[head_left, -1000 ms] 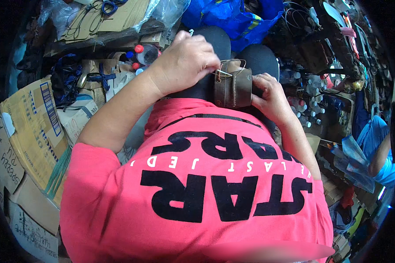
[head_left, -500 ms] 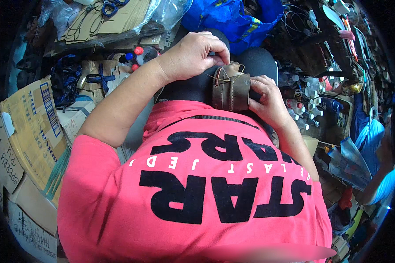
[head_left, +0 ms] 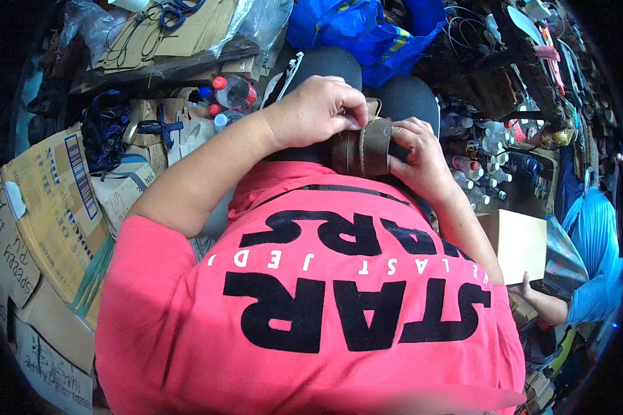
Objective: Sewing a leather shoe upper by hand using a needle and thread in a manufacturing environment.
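brown leather piece [head_left: 364, 146] gripped between left hand [head_left: 316, 111] and right hand [head_left: 418, 156].

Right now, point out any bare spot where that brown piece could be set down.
Hardly any. Both hands, left hand and right hand, grip the brown leather piece over the lap. Cardboard boxes and bottles crowd the left; small bottles crowd the right. Only the dark knees are bare.

The single head-worn fisheye looks steeply down, close over the pink shirt [head_left: 311, 297] and lap.
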The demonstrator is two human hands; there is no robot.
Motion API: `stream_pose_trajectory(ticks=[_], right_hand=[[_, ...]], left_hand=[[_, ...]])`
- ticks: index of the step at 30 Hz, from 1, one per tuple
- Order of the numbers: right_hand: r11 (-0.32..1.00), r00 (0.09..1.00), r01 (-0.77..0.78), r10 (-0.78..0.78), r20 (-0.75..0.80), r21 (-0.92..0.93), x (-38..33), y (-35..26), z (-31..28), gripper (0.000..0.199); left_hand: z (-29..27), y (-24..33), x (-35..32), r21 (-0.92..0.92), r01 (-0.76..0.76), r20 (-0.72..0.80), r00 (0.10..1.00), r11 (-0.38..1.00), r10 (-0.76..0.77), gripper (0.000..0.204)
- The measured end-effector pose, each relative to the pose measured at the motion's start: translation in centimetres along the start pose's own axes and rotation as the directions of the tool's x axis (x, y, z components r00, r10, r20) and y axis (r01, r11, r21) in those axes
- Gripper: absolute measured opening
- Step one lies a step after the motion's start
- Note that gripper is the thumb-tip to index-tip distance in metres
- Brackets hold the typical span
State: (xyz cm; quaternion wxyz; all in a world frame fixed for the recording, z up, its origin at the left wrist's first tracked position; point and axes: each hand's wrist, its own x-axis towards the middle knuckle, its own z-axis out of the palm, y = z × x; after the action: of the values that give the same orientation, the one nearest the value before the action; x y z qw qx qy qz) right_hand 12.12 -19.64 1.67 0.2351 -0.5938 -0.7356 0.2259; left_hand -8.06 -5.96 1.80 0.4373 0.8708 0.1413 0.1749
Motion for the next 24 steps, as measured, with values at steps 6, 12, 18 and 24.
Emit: stream_pose_trajectory(ticks=[6, 12, 18, 24], right_hand=[[0.990, 0.994, -0.105, 0.108, 0.028, -0.091, 0.2, 0.6, 0.3, 0.017], [0.927, 0.999, 0.022, -0.009, 0.037, -0.374, -0.1, -0.4, -1.0, 0.011], [0.988, 0.997, -0.067, 0.072, 0.037, -0.139, -0.8, -0.4, -1.9, 0.015], [0.981, 0.980, -0.185, 0.181, 0.078, 0.050, -2.0, 0.5, -1.4, 0.014]], left_hand=[[1.2, 0.6, 0.2, 0.015, -0.006, -0.079, 0.997, 1.000, 0.007, 0.011], [2.4, -0.3, -0.8, 0.208, 0.035, -0.109, 0.994, 0.978, -0.012, 0.088], [3.2, 0.0, -0.4, 0.213, 0.098, 0.027, 0.994, 0.972, -0.106, 0.086], [3.8, 0.8, -0.4, 0.262, 0.096, -0.048, 0.995, 0.960, -0.086, 0.094]])
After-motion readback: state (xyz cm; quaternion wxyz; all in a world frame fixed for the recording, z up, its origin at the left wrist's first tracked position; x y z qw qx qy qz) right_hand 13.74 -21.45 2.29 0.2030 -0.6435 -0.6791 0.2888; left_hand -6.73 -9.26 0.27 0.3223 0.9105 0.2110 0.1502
